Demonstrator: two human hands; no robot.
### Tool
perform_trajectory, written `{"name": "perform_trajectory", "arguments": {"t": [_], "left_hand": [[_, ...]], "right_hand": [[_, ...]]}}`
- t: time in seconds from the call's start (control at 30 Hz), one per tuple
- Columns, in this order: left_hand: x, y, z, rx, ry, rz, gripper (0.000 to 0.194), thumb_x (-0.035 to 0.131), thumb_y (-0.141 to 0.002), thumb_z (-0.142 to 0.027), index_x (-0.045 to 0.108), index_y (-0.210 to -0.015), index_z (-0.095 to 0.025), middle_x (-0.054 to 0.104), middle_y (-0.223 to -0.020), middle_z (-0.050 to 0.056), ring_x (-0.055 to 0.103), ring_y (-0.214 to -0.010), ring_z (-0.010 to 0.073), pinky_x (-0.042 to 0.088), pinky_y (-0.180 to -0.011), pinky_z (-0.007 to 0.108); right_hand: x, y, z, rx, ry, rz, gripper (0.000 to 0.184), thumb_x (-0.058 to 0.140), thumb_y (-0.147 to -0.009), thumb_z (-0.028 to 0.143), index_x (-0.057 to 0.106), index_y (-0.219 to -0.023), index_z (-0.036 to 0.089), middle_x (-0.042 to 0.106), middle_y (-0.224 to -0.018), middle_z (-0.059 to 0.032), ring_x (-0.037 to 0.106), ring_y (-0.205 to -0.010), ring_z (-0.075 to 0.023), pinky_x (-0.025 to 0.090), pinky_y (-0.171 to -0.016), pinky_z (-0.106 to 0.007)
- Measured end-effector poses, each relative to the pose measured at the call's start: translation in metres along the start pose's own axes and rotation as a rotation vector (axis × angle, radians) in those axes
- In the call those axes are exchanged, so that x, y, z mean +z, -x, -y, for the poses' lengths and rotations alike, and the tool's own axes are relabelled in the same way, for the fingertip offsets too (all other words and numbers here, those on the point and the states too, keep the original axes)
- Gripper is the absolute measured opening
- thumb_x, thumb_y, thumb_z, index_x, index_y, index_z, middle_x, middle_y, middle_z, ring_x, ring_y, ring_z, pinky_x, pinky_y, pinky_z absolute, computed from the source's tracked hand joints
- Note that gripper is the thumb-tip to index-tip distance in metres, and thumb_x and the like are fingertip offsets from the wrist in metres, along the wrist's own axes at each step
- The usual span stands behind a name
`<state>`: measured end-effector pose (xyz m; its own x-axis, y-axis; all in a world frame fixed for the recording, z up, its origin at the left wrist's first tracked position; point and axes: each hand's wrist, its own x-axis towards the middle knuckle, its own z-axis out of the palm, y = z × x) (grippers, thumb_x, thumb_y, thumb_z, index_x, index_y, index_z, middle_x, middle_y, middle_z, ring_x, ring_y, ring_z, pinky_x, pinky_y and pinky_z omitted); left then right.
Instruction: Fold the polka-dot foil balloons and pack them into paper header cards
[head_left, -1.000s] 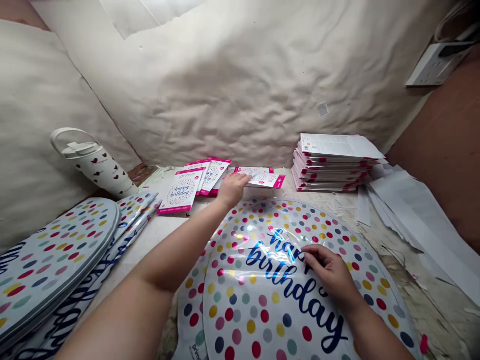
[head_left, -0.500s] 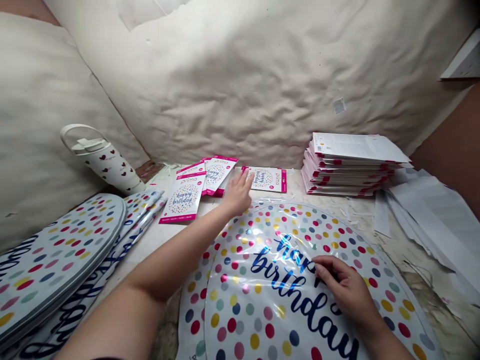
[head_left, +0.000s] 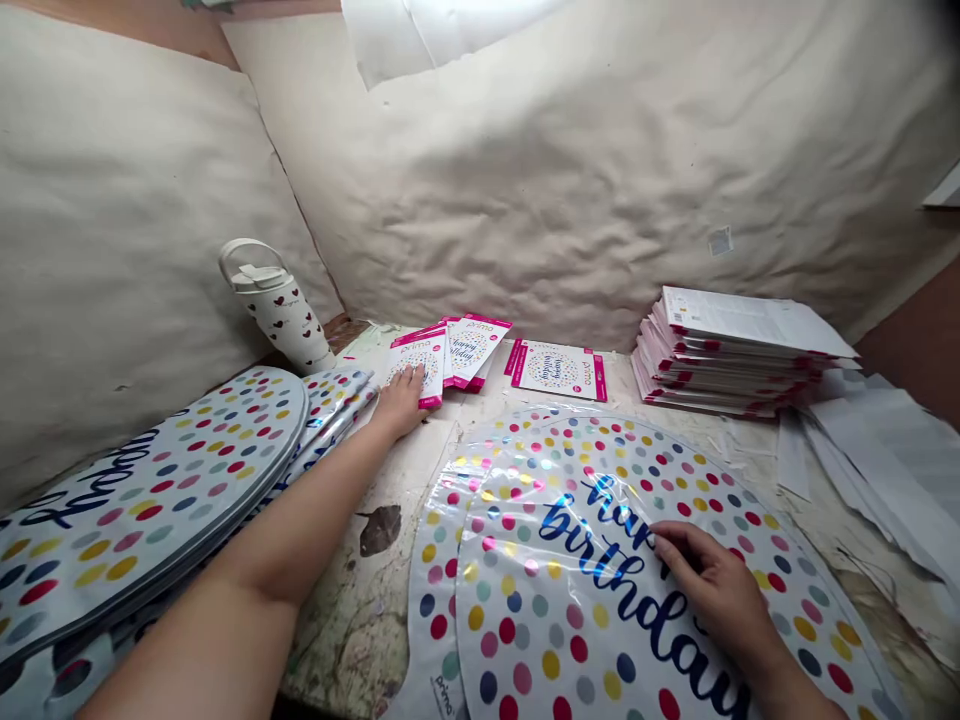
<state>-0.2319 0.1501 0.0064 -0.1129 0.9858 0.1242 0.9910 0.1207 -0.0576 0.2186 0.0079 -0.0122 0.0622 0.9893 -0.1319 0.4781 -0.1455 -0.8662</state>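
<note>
My left hand [head_left: 401,398] reaches far forward and lies flat, fingers spread, on a pink-edged "happy birthday" card [head_left: 420,362] at the back of the table. My right hand [head_left: 709,590] rests with curled fingers on the top foil balloon [head_left: 600,590], a flat round white sheet with coloured dots and blue "happy birthday" lettering. A second balloon [head_left: 435,560] of the same kind lies under it. Two more cards [head_left: 472,345] overlap beside the touched one, and a single card [head_left: 556,369] lies to their right.
A stack of dotted balloons [head_left: 142,490] fills the left side. A white bottle with hearts [head_left: 281,305] stands behind it. A tall pile of cards [head_left: 731,350] sits back right, with loose white paper [head_left: 877,450] beyond. Cloth-covered walls close in behind and to the left.
My left hand moved left from the single card by the balloon's top edge to the leftmost card and settled on it. My right hand stayed on the balloon. The view shifted left.
</note>
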Motion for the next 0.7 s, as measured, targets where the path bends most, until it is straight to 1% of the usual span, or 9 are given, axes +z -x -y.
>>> {"name": "perform_trajectory", "arguments": {"t": [0.1,0.2,0.23,0.3,0.37,0.43,0.5,0.6,0.7], "left_hand": [[-0.007,-0.028,0.005,0.034,0.019,-0.035,0.066,0.054,-0.079,-0.030,0.031,-0.139,-0.013,0.042,-0.137,0.018,0.045,-0.122,0.0306,0.039,-0.097,0.036],[-0.021,-0.035,0.010,0.058,0.025,-0.102,0.054,0.045,-0.080,-0.012,0.041,-0.133,-0.014,0.055,-0.121,0.017,0.057,-0.105,0.0287,0.045,-0.087,0.037],[-0.026,-0.034,0.010,0.067,0.028,-0.133,0.052,0.040,-0.081,-0.010,0.042,-0.133,-0.013,0.056,-0.120,0.018,0.058,-0.104,0.0289,0.045,-0.086,0.038],[-0.035,-0.031,0.007,0.112,0.038,-0.197,0.051,0.033,-0.084,-0.010,0.040,-0.134,-0.014,0.052,-0.126,0.016,0.053,-0.111,0.0278,0.042,-0.092,0.039],[-0.041,-0.028,-0.002,0.199,0.048,-0.228,0.049,0.030,-0.088,-0.013,0.040,-0.136,-0.019,0.047,-0.135,0.010,0.046,-0.121,0.0230,0.036,-0.100,0.034],[-0.043,-0.031,-0.013,0.302,0.053,-0.205,0.049,0.031,-0.087,-0.013,0.044,-0.133,-0.025,0.047,-0.136,0.002,0.043,-0.124,0.0177,0.033,-0.103,0.029],[-0.042,-0.039,-0.022,0.362,0.046,-0.156,0.051,0.034,-0.083,-0.009,0.050,-0.128,-0.027,0.051,-0.133,0.000,0.044,-0.123,0.0169,0.033,-0.103,0.030],[-0.042,-0.059,-0.029,0.349,0.027,-0.077,0.058,0.038,-0.074,-0.004,0.051,-0.127,-0.025,0.053,-0.132,0.002,0.044,-0.123,0.0210,0.035,-0.100,0.037],[-0.048,-0.079,-0.030,0.327,0.003,0.042,0.065,0.045,-0.069,-0.009,0.045,-0.132,-0.025,0.046,-0.138,0.003,0.040,-0.126,0.0249,0.037,-0.099,0.039]], "right_hand": [[0.006,0.005,0.007,-0.041,-0.001,-0.084,0.035,0.062,-0.069,0.051,0.069,-0.089,0.023,0.070,-0.093,-0.0030,0.063,-0.091,-0.0238,0.052,-0.081,-0.032],[0.011,0.008,0.010,-0.077,-0.008,-0.142,0.032,0.063,-0.069,0.050,0.069,-0.086,0.023,0.070,-0.090,-0.0026,0.063,-0.089,-0.0231,0.052,-0.078,-0.031],[0.012,0.009,0.010,-0.079,-0.004,-0.143,0.031,0.063,-0.069,0.049,0.069,-0.086,0.023,0.070,-0.090,-0.0027,0.063,-0.088,-0.0232,0.052,-0.078,-0.031],[0.013,0.008,0.009,-0.077,0.005,-0.131,0.031,0.062,-0.071,0.049,0.069,-0.086,0.023,0.069,-0.091,-0.0027,0.063,-0.089,-0.0233,0.051,-0.079,-0.032],[0.012,0.007,0.007,-0.074,0.001,-0.115,0.031,0.061,-0.072,0.049,0.068,-0.088,0.024,0.069,-0.093,-0.0028,0.062,-0.091,-0.0235,0.051,-0.080,-0.033],[0.012,0.006,0.006,-0.081,-0.010,-0.110,0.032,0.061,-0.072,0.049,0.068,-0.089,0.023,0.069,-0.094,-0.0032,0.062,-0.091,-0.0235,0.051,-0.080,-0.033],[0.012,0.006,0.005,-0.094,-0.017,-0.117,0.032,0.061,-0.072,0.050,0.068,-0.089,0.023,0.069,-0.094,-0.0036,0.062,-0.090,-0.0235,0.051,-0.079,-0.033],[0.013,0.006,0.005,-0.119,-0.020,-0.132,0.032,0.061,-0.072,0.050,0.068,-0.086,0.023,0.069,-0.091,-0.0039,0.063,-0.088,-0.0229,0.052,-0.077,-0.032],[0.014,0.006,0.006,-0.138,-0.021,-0.143,0.031,0.060,-0.072,0.050,0.068,-0.084,0.022,0.069,-0.089,-0.0039,0.063,-0.086,-0.0226,0.052,-0.077,-0.032]]}}
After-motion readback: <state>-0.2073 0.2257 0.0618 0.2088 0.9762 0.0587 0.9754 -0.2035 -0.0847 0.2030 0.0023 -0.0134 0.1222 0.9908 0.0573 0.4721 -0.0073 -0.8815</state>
